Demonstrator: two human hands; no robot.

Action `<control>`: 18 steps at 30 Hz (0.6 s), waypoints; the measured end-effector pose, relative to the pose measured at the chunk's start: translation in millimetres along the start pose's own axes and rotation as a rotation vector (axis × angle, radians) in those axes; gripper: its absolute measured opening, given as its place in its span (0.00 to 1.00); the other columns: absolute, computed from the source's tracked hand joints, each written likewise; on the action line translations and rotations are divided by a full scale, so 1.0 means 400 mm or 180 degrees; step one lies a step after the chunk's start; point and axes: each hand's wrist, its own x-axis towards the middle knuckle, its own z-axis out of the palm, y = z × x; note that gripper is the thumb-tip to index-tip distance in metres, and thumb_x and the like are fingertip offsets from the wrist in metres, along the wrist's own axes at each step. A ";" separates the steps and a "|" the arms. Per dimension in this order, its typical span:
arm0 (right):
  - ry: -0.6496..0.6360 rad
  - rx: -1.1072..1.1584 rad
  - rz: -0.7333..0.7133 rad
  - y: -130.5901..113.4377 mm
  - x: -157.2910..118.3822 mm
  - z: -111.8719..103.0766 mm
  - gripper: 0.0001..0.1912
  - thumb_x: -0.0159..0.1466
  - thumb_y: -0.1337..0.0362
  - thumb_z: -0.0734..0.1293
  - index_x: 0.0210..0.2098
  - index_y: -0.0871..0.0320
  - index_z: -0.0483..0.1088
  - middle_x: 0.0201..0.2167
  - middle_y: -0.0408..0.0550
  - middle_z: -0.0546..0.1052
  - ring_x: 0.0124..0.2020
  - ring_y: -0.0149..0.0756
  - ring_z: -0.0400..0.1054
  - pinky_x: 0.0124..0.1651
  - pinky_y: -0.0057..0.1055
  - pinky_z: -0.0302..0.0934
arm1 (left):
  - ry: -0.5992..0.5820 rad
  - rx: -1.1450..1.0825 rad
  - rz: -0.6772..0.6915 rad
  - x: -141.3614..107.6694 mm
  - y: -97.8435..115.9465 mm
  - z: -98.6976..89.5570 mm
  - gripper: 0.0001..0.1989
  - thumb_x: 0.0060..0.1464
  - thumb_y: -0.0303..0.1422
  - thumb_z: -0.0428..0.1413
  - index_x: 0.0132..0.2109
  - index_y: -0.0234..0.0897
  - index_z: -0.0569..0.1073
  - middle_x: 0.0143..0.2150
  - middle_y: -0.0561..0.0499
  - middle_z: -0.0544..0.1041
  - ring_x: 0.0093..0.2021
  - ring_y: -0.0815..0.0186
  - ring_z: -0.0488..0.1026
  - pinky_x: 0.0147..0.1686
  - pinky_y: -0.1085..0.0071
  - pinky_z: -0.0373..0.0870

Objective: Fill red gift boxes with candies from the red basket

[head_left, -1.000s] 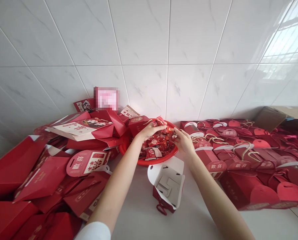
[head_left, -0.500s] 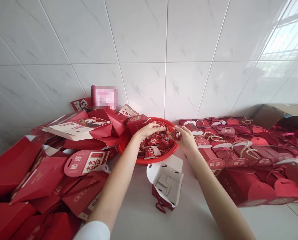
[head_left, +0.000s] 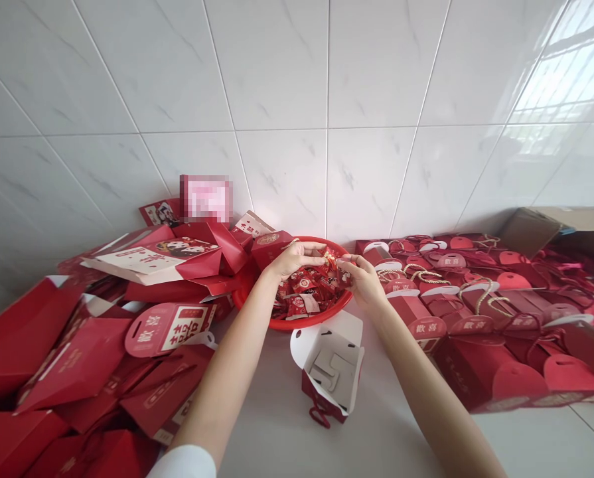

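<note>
A round red plastic basket (head_left: 297,325) stands against the wall, filled with red wrapped candies (head_left: 304,304). Above its right part my two hands nearly meet. My left hand (head_left: 297,259) pinches a small red-and-gold wrapped candy (head_left: 330,255) at its fingertips. Curled around several wrapped candies, partly hidden by the fingers, is my right hand (head_left: 364,275). In front of the basket an open gift box (head_left: 331,368) lies tilted, its white inside showing and a dark red cord handle (head_left: 319,417) at its near end.
Red folded gift boxes and bags (head_left: 77,358) pile up on the left. Several rows of closed red gift boxes (head_left: 496,372) with cord handles fill the right. A brown cardboard box (head_left: 535,226) stands behind them. White tiled wall (head_left: 287,166) bounds the back.
My right hand has moved slightly left and down, toward my left hand. The left fingertips are now at a red-and-gold candy. The open box has stayed in place.
</note>
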 end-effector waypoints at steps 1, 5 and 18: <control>0.0014 -0.0011 -0.0002 0.000 0.000 0.000 0.22 0.41 0.62 0.79 0.33 0.54 0.69 0.26 0.40 0.77 0.24 0.35 0.73 0.22 0.29 0.66 | 0.0018 0.0031 0.0033 0.001 -0.001 -0.001 0.28 0.36 0.28 0.74 0.48 0.32 0.80 0.32 0.52 0.81 0.34 0.67 0.77 0.44 0.68 0.71; 0.0025 -0.0055 0.0010 0.001 0.000 0.004 0.23 0.39 0.63 0.80 0.35 0.56 0.73 0.27 0.42 0.78 0.24 0.34 0.71 0.23 0.30 0.66 | 0.0071 0.0172 0.0170 0.000 0.002 0.001 0.27 0.35 0.28 0.73 0.47 0.32 0.81 0.29 0.53 0.80 0.32 0.67 0.76 0.41 0.68 0.71; 0.0237 0.0357 -0.0164 0.007 0.011 -0.001 0.16 0.39 0.61 0.79 0.22 0.57 0.71 0.21 0.37 0.71 0.23 0.26 0.61 0.23 0.24 0.60 | -0.0215 0.0877 0.0060 0.000 0.003 0.020 0.20 0.56 0.46 0.57 0.45 0.35 0.82 0.47 0.43 0.82 0.49 0.58 0.78 0.48 0.64 0.73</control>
